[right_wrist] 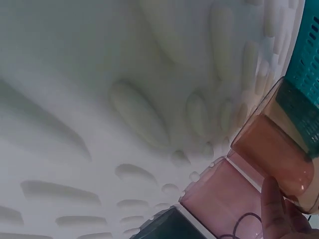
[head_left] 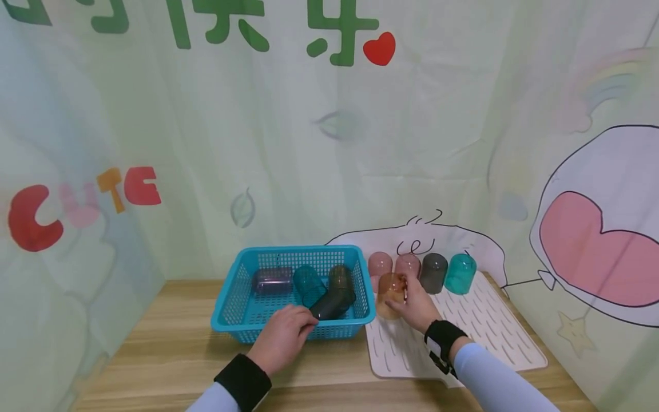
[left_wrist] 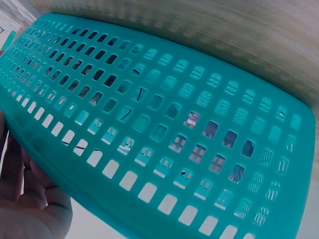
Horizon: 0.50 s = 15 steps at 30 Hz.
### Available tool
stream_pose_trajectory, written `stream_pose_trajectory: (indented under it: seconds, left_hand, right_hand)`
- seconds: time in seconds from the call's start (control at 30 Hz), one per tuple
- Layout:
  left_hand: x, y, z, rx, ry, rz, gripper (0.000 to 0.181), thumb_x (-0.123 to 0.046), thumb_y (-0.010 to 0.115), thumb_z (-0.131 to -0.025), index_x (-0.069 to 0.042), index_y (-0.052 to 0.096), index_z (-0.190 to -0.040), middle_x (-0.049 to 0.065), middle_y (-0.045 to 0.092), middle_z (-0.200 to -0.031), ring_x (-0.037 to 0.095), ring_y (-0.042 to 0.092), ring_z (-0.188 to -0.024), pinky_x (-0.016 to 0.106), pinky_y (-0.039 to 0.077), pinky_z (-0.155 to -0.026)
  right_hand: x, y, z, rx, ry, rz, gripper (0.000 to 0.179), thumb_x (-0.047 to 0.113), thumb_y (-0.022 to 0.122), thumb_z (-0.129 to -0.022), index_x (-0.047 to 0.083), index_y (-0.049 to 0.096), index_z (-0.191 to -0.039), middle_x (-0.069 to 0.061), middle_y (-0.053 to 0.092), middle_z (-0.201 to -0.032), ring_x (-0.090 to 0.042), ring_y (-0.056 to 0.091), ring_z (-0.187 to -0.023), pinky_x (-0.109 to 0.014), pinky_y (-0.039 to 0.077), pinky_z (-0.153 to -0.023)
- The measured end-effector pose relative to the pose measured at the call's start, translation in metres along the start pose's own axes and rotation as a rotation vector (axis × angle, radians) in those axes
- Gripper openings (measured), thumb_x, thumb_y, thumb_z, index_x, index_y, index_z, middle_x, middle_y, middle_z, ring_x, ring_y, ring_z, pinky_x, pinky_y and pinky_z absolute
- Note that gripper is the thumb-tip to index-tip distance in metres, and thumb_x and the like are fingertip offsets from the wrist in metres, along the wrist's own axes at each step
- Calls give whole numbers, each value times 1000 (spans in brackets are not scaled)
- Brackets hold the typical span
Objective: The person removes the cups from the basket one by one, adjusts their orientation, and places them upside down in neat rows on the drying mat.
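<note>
My right hand grips a clear amber cup, mouth down at the left side of a white ribbed mat. The right wrist view shows fingers against that cup. Behind it, two pink cups, a dark grey cup and a teal cup stand upside down in a row. My left hand holds the front rim of a blue plastic basket. Inside lie a purple cup, a teal cup, an olive-brown cup and a dark grey cup.
Basket and mat stand side by side on a wooden table. A printed cloth hangs close behind them and along both sides. The basket's perforated wall fills most of the left wrist view.
</note>
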<state>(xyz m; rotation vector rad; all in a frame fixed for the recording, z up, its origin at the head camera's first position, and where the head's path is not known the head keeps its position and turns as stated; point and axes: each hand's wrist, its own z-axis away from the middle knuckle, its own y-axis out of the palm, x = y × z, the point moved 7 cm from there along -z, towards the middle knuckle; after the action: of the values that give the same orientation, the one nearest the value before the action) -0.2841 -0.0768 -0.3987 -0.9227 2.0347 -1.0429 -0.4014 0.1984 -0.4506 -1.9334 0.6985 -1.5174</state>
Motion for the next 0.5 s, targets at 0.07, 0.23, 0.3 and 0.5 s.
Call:
stream_pose_trajectory:
  seconds: [0.07,0.23,0.3,0.5]
  left_hand:
    - [-1,-1,0,-8,6,0,9,-17,71,-85,-21,72,-93,-10,67,-92,9,54,-86,37,52,-78]
    - [-1,-1,1,-11,12,-6,9,-18,71,-85,-21,73,-92,-10,67,-92,9,54,-86,36,52,-78]
    - [-1,0,1,-8,7,-5,9,-18,71,-85,-21,73,-93,-10,67,-92,9,54,-87,37,52,-79]
    - [0,0,0,3,-13,1,9,-18,71,-85,-21,73,-94,-9,67,-93,10,54,-87,38,52,-80]
  right_hand:
    - [-1,1,1,-2,3,1,78,22,78,-79,13,30,-139,-20,48,-133,-33,51,-114,-54,47,-93]
    - [-2,4,3,-5,10,12,77,20,79,-78,13,31,-137,-19,49,-132,-33,51,-113,-55,46,-94]
    - [-3,5,4,-3,13,15,78,20,79,-78,12,31,-138,-19,49,-132,-34,51,-113,-56,46,-94]
    - [-1,4,4,-1,12,14,85,19,80,-77,13,25,-142,-20,47,-134,-35,50,-114,-57,45,-94]
